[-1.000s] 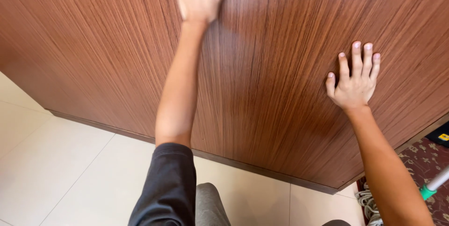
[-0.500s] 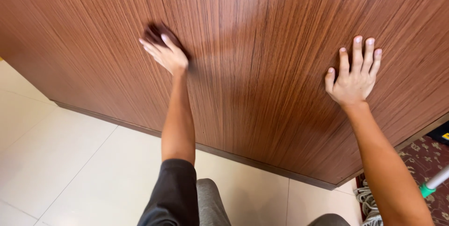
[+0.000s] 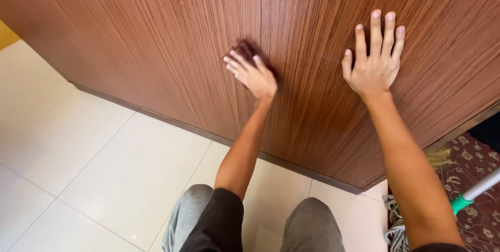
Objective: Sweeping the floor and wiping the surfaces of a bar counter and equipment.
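Left hand (image 3: 253,73) lies flat against the wood-grain panel (image 3: 156,38), fingers together and slightly curled over a small dark cloth (image 3: 250,50). Only the cloth's upper edge shows past the fingertips, so the palm seems to be what pins it to the wood; no pinch is visible. The flat pressing hold suits a pad that has to slide over an upright face without dropping.

Right hand (image 3: 376,62) is spread wide and empty, palm on the same panel, well apart from the left and a little higher. Fingers point up and the arm runs almost straight behind them. This looks like a brace, taking body weight while the person leans toward the panel.

Both forearms reach forward from a dark sleeve (image 3: 219,220). Grey-trousered knees (image 3: 312,226) sit low in the view, so the person is likely crouched or kneeling close to the panel.

Panel meets the pale tiled floor (image 3: 104,168) along a dark base strip (image 3: 219,140). At lower right, beyond the panel's corner, a patterned rug (image 3: 476,161) shows, with a mop (image 3: 398,223) lying by it, its pale handle (image 3: 484,185) carrying a green collar. Mop is out of reach of either hand.
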